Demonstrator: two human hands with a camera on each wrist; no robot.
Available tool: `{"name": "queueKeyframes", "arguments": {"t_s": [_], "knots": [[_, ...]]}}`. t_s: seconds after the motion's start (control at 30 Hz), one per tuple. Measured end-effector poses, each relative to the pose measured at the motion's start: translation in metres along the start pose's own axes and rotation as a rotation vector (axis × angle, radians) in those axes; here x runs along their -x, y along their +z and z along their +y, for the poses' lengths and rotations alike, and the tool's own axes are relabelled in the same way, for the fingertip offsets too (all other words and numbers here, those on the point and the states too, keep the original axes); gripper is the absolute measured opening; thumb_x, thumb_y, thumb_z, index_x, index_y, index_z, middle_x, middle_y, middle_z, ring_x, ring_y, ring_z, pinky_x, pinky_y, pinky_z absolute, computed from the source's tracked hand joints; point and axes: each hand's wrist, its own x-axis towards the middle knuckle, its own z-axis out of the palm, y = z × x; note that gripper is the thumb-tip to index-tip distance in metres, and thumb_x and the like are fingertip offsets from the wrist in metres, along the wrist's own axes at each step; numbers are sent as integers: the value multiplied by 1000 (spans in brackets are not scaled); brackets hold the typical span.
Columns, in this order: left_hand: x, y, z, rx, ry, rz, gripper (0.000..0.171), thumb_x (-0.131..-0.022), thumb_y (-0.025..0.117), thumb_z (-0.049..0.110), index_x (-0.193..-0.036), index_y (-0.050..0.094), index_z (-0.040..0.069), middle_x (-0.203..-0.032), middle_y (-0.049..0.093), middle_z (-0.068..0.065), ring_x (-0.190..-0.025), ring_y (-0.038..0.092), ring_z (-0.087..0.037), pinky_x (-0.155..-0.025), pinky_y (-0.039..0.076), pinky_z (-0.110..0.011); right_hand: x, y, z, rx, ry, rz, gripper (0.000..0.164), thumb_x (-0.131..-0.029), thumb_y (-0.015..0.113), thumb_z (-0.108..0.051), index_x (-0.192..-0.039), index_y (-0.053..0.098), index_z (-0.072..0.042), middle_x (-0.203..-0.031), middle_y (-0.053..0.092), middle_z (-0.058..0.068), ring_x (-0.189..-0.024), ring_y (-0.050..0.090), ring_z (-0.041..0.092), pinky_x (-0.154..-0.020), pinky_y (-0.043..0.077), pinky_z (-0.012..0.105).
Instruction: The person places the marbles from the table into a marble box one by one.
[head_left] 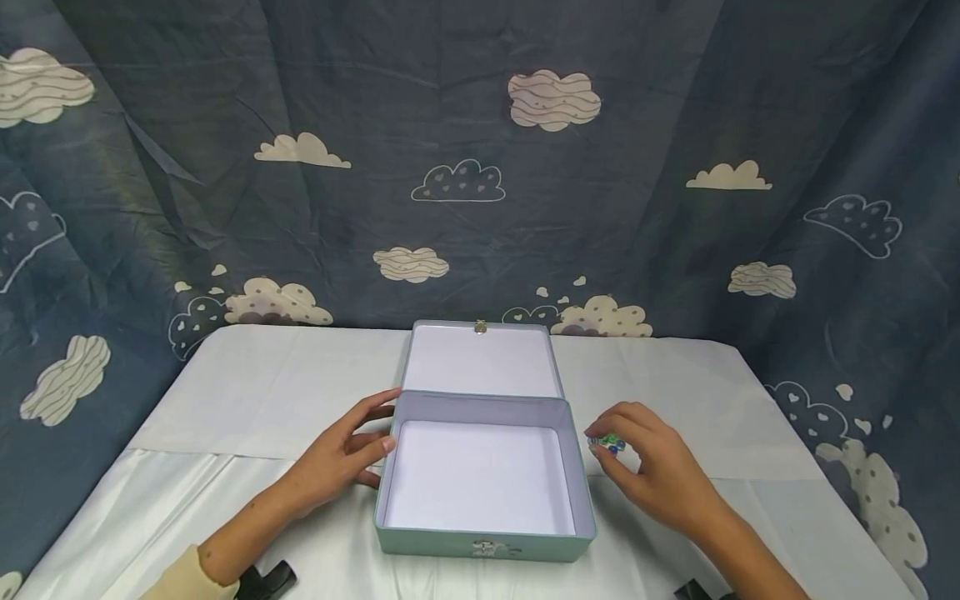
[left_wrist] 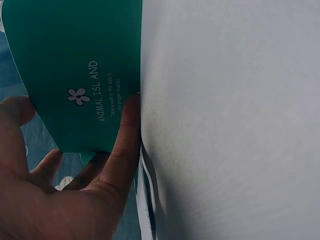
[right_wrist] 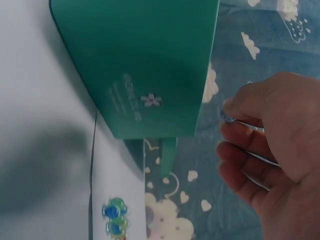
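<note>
A green metal box (head_left: 480,542) with a pale inside stands on the table, its hinged lid (head_left: 483,358) swung back. My left hand (head_left: 341,454) rests against the box's left side, fingers spread; in the left wrist view its fingertips touch the green wall (left_wrist: 75,45). To the right of the box, my right hand (head_left: 652,462) pinches a small shiny, bluish glass-like piece (right_wrist: 228,116) between thumb and forefinger; the fingers hide most of it. Several small green and blue glass-like pieces (right_wrist: 115,215) lie on the table beyond that hand, partly hidden in the head view.
White cloth (head_left: 300,367) covers the table, with a seam across it. A dark blue curtain (head_left: 465,233) with cloud prints hangs behind and along both sides. A metal clasp (head_left: 480,327) sits on the lid's edge, and another catch (head_left: 491,548) is on the box front.
</note>
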Motion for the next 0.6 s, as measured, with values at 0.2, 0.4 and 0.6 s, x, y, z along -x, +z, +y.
{"name": "queueKeyframes", "arguments": {"t_s": [0.2,0.4,0.6], "knots": [[-1,1,0,-5,-8,5,65,-108,66,25,-164,35,39,-166,35,-17,-146,48,-47,-75,65,-43,2,5,-9,-29,-33,-25,37,-82,88,2,-105,74,-24,-110,65,-18,-104,60,4,-86,56,21],[0,0,0,10,-13,-2,65,-108,65,23,-164,36,39,-166,35,-17,-146,47,-47,-75,65,-44,3,10,-12,-81,-40,-40,43,-82,87,2,-106,72,-30,-110,64,-20,-104,61,3,-88,55,19],[0,0,0,6,-5,3,64,-108,65,25,-163,36,40,-166,35,-17,-146,47,-47,-75,65,-44,3,14,-14,-107,-73,-46,38,-83,87,0,-106,73,-27,-110,65,-18,-105,60,4,-93,48,11]]}}
